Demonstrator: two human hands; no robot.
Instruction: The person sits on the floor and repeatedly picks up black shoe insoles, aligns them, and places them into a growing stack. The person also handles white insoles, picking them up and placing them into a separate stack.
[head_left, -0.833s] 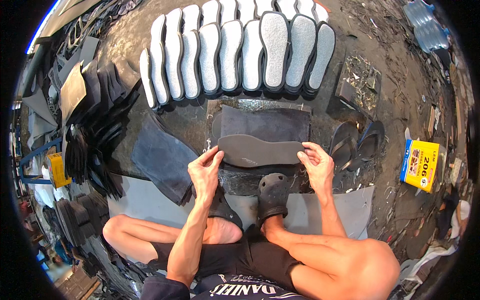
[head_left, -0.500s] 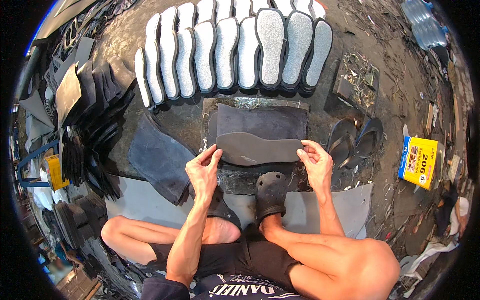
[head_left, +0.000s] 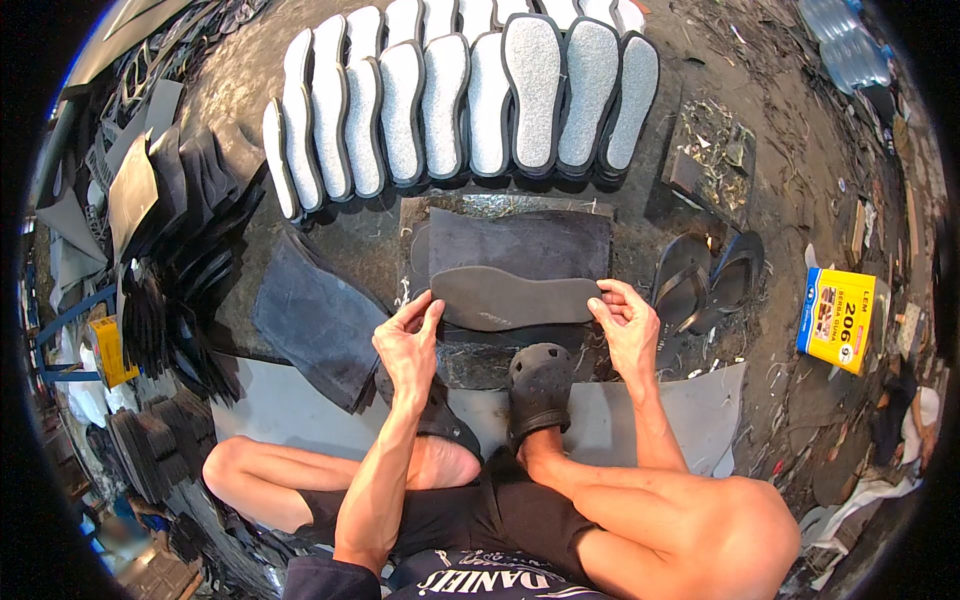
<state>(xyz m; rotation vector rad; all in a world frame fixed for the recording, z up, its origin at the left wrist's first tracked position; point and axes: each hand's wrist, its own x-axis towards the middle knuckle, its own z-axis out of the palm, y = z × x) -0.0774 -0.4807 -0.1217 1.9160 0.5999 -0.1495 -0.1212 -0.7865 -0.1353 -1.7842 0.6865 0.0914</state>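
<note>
Head view: holding a dark sole [head_left: 515, 299] (likely light, bendy and best gripped at both ends, as here) crosswise between narrow thumb-and-finger pinches of left hand [head_left: 408, 347] and right hand [head_left: 629, 327], with a dark sheet [head_left: 520, 238] just beyond the grip and sandals [head_left: 684, 284] to its right.

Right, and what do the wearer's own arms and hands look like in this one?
The left hand and right hand are ungloved, with no watch or bracelet visible. Both forearms are slim and uncovered. A dark sleeve shows on the left side; none shows on the right.
</note>
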